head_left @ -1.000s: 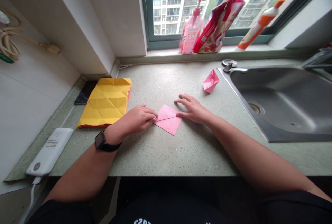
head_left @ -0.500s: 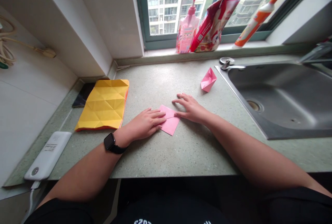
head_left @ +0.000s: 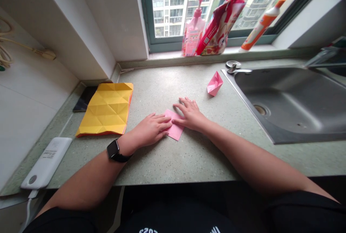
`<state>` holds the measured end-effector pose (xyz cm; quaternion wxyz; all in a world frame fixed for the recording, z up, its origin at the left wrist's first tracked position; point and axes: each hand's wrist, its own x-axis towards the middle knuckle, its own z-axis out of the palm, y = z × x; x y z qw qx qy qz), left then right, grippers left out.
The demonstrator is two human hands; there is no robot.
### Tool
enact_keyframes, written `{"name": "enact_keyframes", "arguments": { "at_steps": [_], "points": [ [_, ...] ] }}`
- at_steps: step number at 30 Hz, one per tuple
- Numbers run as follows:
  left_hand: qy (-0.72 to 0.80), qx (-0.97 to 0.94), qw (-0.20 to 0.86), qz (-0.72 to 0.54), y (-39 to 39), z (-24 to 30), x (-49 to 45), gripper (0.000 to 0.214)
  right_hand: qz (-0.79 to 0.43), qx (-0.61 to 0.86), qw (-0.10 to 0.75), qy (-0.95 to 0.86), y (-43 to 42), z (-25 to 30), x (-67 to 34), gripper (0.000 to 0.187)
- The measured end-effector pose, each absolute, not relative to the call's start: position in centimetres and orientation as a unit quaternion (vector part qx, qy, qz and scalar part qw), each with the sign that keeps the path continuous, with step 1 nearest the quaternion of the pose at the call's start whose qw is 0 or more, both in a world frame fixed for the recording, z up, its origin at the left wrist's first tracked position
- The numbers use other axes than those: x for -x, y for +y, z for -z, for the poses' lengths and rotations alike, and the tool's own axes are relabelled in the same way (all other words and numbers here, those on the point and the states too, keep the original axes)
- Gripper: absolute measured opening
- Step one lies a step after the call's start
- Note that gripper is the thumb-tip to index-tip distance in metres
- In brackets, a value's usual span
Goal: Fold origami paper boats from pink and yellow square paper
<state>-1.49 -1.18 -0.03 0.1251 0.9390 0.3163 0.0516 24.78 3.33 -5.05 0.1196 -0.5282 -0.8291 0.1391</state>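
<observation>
A small folded square of pink paper (head_left: pixel 176 131) lies flat on the speckled counter. My left hand (head_left: pixel 151 129) rests with fingers stretched out, its fingertips pressing on the paper's left side. From the other side my right hand (head_left: pixel 191 115) reaches over the paper, fingers spread and the thumb touching near its centre, close to the left fingertips. Part of the square is covered by the right hand. Farther back on the counter sits a pink folded paper boat (head_left: pixel 215 84), apart from both hands.
Creased yellow paper sheets (head_left: pixel 106 108) overlap a dark phone (head_left: pixel 84 99) at the left. A white power bank (head_left: pixel 47 162) with a cable lies nearer. The steel sink (head_left: pixel 302 99) is at right. On the sill stand a pump bottle (head_left: pixel 193 35), red bag (head_left: pixel 220 27) and orange-white bottle (head_left: pixel 261 27).
My right hand has slid left across the pink paper, its thumb now closer to the left fingertips. The left hand stays on the paper. The view has shifted slightly.
</observation>
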Motion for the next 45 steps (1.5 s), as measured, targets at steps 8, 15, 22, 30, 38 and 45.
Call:
{"name": "enact_keyframes", "arguments": {
  "at_steps": [8, 15, 22, 30, 38, 45],
  "points": [
    [0.321, -0.936, 0.120, -0.081, -1.2, 0.8, 1.8, 0.033, -0.154, 0.549, 0.103, -0.815, 3.6, 4.3, -25.5, 0.074],
    [0.327, -0.934, 0.122, -0.082, -1.2, 0.5, 1.8, 0.028, -0.174, 0.572, 0.060, -0.800, 4.9, 3.4, -28.4, 0.091],
    [0.371, -0.920, 0.103, -0.079, -1.4, -0.3, 2.8, 0.021, -0.182, 0.568, 0.061, -0.800, 5.4, 3.7, -29.0, 0.092],
    [0.450, -0.886, 0.106, -0.033, -2.1, -1.4, 3.8, 0.029, -0.180, 0.562, 0.056, -0.806, 5.4, 3.7, -29.2, 0.088],
    [0.470, -0.879, 0.017, -0.071, -3.0, -1.6, 3.8, 0.035, -0.174, 0.554, 0.054, -0.813, 5.4, 4.0, -29.5, 0.083],
    [0.412, -0.890, 0.018, -0.196, -2.5, -0.8, 2.7, 0.017, -0.177, 0.552, 0.058, -0.812, 5.3, 3.9, -29.4, 0.083]
  ]
}}
